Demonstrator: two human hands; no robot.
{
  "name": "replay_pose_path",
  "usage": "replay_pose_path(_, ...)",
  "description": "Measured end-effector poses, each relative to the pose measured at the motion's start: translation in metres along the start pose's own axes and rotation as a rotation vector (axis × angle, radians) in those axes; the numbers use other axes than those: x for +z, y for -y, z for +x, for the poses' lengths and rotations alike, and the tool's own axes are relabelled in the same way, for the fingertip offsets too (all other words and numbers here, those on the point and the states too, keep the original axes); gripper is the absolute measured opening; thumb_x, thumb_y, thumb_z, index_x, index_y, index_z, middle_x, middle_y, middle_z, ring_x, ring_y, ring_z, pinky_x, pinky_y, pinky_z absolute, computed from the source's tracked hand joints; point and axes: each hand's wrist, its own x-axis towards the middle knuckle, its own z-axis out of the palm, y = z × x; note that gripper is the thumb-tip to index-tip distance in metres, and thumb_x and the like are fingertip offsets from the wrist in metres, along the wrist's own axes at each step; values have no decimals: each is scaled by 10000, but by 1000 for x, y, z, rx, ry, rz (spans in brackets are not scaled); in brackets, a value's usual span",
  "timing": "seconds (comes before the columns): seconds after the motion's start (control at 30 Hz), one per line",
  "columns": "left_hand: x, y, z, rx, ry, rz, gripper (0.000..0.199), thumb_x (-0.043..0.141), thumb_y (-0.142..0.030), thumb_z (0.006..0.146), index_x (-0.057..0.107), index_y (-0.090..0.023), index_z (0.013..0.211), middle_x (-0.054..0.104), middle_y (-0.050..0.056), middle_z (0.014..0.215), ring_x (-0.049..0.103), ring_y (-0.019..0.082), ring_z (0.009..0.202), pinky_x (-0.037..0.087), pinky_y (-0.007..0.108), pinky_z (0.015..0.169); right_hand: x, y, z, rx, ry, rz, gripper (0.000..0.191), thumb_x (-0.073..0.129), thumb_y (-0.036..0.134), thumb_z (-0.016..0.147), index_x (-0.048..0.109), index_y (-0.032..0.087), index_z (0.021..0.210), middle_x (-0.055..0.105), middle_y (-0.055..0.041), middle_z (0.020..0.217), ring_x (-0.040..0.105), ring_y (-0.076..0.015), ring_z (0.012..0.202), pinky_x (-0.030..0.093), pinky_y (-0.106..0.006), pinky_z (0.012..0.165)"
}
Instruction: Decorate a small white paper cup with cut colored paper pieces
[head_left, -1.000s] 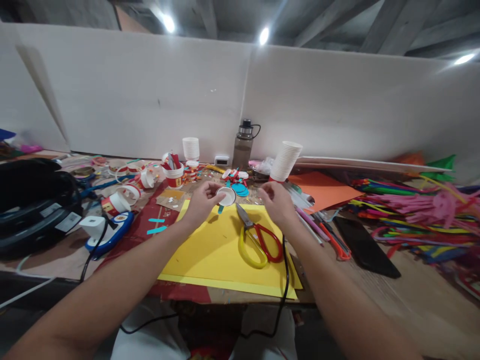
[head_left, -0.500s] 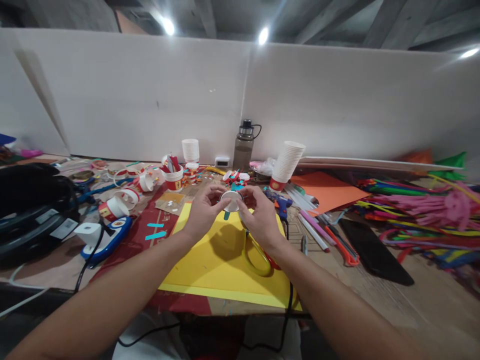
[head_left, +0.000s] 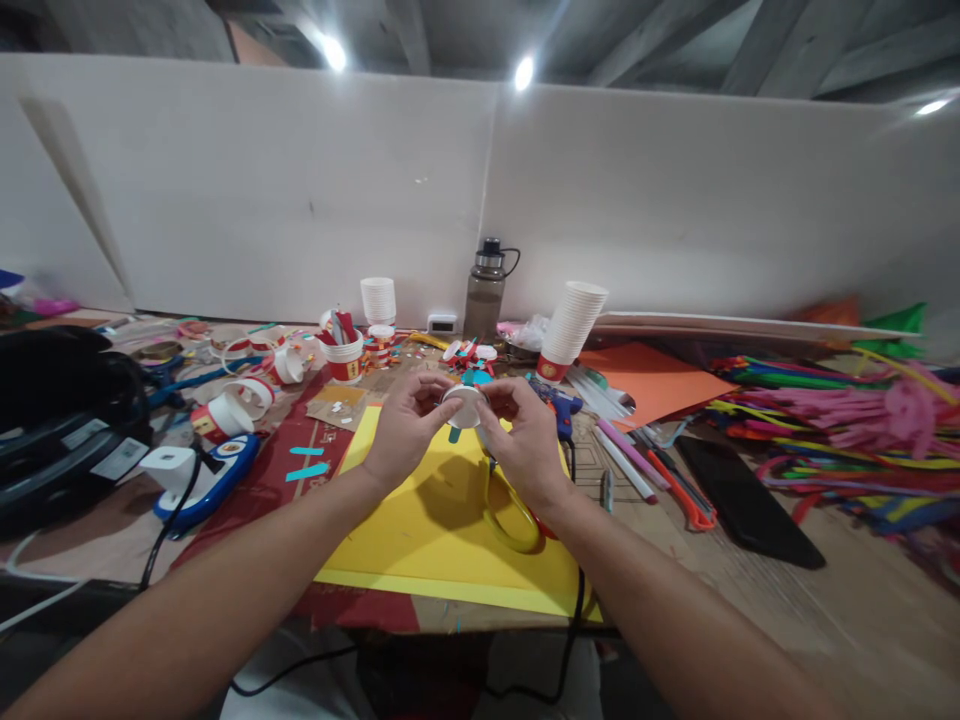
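Note:
Between the fingertips of my left hand and my right hand is a cut-down paper cup base, its round white face toward me. Teal paper strips stick out from its edge. Both hands pinch its sides, thumbs at the front. It is held above yellow paper sheets and casts a shadow there. Yellow-handled scissors lie on the sheets below my right hand, which hides part of them. A blue glue gun lies just past my right hand.
A tall stack of paper cups and a water bottle stand at the back. Leftward are cut cups and a blue power strip. Rightward lie markers, a phone and pipe cleaners. A black cable crosses the front edge.
The cup base has tilted slightly in my fingers, and more teal paper shows behind it. Both hands keep their pinch. The whole view has shifted a little.

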Motion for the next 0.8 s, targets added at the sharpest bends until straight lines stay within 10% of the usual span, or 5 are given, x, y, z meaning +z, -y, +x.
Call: replay_pose_path(0.8, 1, -4, -1, 38, -1, 18, 171, 773, -272, 691, 663, -189, 793, 679, -2, 744, 621, 112, 663, 522, 233, 624, -3, 8, -1, -63, -15, 12, 37, 596, 184, 836, 618, 213, 844, 630, -15, 840, 608, -141, 757, 516, -277, 677)
